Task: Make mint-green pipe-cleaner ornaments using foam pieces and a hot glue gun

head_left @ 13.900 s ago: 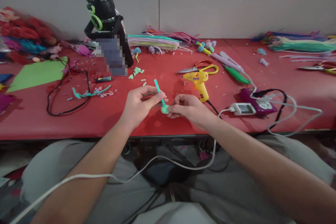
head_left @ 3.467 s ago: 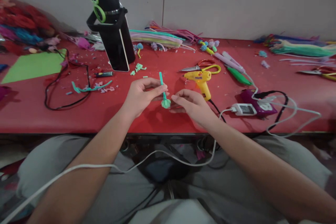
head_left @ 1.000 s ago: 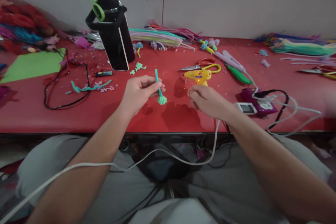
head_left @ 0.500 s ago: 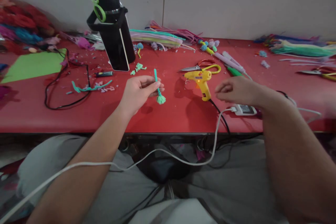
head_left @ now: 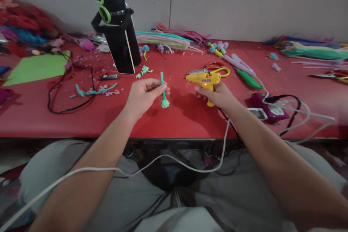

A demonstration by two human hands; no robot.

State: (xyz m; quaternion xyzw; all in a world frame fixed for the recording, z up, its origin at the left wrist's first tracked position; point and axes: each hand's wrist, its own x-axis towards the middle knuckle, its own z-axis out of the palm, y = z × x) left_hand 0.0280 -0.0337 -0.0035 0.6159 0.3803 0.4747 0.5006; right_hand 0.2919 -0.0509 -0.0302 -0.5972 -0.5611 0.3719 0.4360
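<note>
Between the thumb and fingers of my left hand (head_left: 145, 94) is a green pipe-cleaner flower (head_left: 164, 102), its thin stem pointing up and its fluffy head hanging down. My right hand (head_left: 217, 96) is wrapped round the handle of a yellow hot glue gun (head_left: 202, 78). An orange light glows on the gun's body, and its nozzle points left toward the flower. Right behind the gun lie scissors (head_left: 224, 71) with red and yellow handles. The fingertips behind the flower's stem are partly hidden.
A black bottle (head_left: 119, 40) stands at the back left. Pipe cleaners (head_left: 165, 40) lie along the wall. A white cable (head_left: 163, 156) crosses my lap. A purple box (head_left: 268, 107) with cables sits at the right. Green scraps (head_left: 145, 69) and a black cord (head_left: 49, 98) lie at the left.
My right hand has moved left and closed round the glue gun's handle. The gun has shifted slightly. My left hand still holds the flower in nearly the same place.
</note>
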